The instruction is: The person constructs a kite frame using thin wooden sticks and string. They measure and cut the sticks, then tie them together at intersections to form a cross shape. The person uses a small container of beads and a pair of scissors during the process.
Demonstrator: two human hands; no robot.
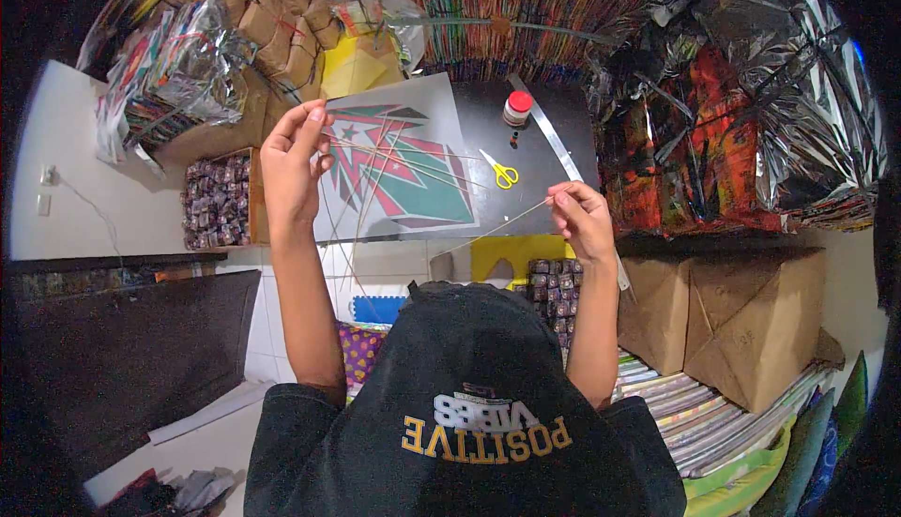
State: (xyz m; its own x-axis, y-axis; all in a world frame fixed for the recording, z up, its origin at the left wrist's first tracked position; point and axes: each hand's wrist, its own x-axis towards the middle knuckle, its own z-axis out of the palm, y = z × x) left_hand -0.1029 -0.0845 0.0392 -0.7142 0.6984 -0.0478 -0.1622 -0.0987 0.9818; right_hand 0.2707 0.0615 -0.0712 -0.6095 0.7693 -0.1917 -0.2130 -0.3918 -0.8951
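Note:
In the raised fingertips of my left hand (296,156) is a small bundle of thin, pale sticks (413,159), which cross one another and fan out over the sheet. My right hand (580,217) pinches the end of a single thin stick (497,228) that slants down to the left. Beneath the sticks, a translucent sheet (427,109) with a red, green and black angular pattern and a star lies on the dark table (544,165). Yellow-handled scissors (506,175) lie between the sheet and my right hand.
Behind the scissors stands a red-lidded jar (517,107), beside a long metal ruler (554,142). Folded stacks of coloured sheets (497,10) line the back. Shiny plastic-wrapped bundles (732,114) rise at the right, above cardboard boxes (751,320). A box of small packets (218,200) stands left.

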